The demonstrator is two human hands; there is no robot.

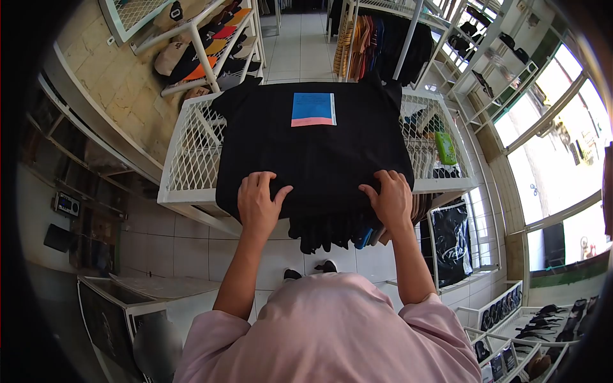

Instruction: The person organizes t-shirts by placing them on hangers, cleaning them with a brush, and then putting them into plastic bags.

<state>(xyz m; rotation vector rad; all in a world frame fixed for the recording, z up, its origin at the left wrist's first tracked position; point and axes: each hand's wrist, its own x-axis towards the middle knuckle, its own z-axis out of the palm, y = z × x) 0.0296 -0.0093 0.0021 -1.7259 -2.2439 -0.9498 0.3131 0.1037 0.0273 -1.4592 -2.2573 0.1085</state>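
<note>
Fingers (262, 180) of left hand (257, 207) and right hand (394, 204): being rested on black garment (316, 159), thumbs apart from fingertips. Black garment: being borne spread, unfolded, atop white mesh rack (185, 195). Blue-and-pink card (313, 107): being carried flat over rack's far half.

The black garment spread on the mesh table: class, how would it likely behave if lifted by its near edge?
The black garment would probably be floppy, since its near edge droops over the white mesh table. Being cloth, it is likely light for its spread. The blue-and-pink card lying on it might slide, unless attached, which I cannot tell.
</note>
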